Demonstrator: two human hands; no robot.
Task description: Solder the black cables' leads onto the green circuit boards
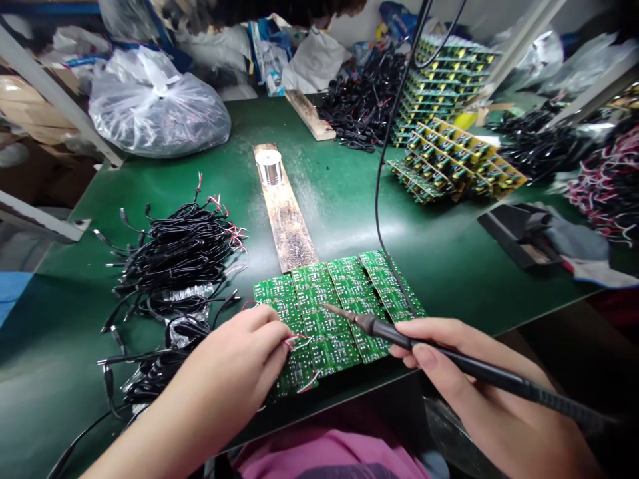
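Note:
Green circuit boards lie side by side in panels at the near edge of the bench. My right hand grips a black soldering iron, its tip pointing left over the boards. Whether the tip touches a board I cannot tell. Over the left panel, my left hand pinches a thin cable end with red and white wires. Another red and white wire end rests on the boards just below. Left of that hand, black cables with plugs and bare wire ends are heaped in bundles.
A solder spool stands on a scorched wooden strip behind the boards. Stacked boards and more black cables occupy the back right. A tied plastic bag sits back left. The iron's cord hangs across the bench.

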